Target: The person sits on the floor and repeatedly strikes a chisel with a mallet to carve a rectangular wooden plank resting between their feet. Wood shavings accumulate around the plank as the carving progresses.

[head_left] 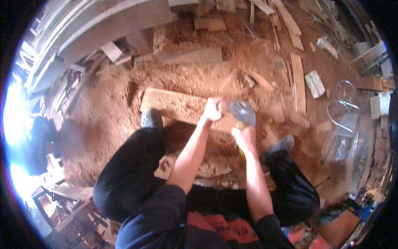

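Note:
A long pale wooden board (170,101), pitted and textured on top, lies crosswise on the dusty ground between my feet. My left hand (212,111) is closed over the board around a short wooden piece (222,106), possibly a tool handle; its far end is hard to make out. My right hand (245,137) grips a yellowish handle (239,124) topped by a broad grey metal tool head (242,113), right beside my left hand. My left foot in a light spotted shoe (150,118) is at the board's near left edge; my right shoe (284,145) is off to the lower right.
Reddish sawdust covers the ground (95,99). Long planks (107,20) are stacked at the upper left, and loose offcuts (297,83) lie across the right and back. A curved metal frame (346,124) stands at the right. Dark objects (41,143) sit beside a bright opening at the left.

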Tool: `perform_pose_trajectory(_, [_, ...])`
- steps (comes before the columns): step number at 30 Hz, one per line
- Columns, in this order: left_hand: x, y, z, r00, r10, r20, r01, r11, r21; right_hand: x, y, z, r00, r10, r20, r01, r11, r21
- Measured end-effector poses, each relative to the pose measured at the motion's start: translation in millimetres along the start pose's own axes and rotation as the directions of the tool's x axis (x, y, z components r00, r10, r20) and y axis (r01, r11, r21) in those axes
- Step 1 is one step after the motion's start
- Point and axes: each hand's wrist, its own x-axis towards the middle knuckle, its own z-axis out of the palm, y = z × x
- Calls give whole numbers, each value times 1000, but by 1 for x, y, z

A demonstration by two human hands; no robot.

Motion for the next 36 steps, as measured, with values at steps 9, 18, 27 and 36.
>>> perform_pose_trajectory(9, [0,-24,-13,988,65,-138,-59,997,46,13,108,17,995,97,22,-90,973,-214])
perform_pose_trajectory(18, [2,-7,-58,960,-112,-256,-9,903,-429,14,174,42,975,209,73,-187,955,-230])
perform_pose_trajectory(27, [-9,21,9,987,-68,146,26,961,275,19,209,57,998,57,-31,-65,936,-345])
perform_pose_trajectory(36, [8,75,13,987,62,147,-97,964,247,27,203,55,953,292,81,-242,895,-374])
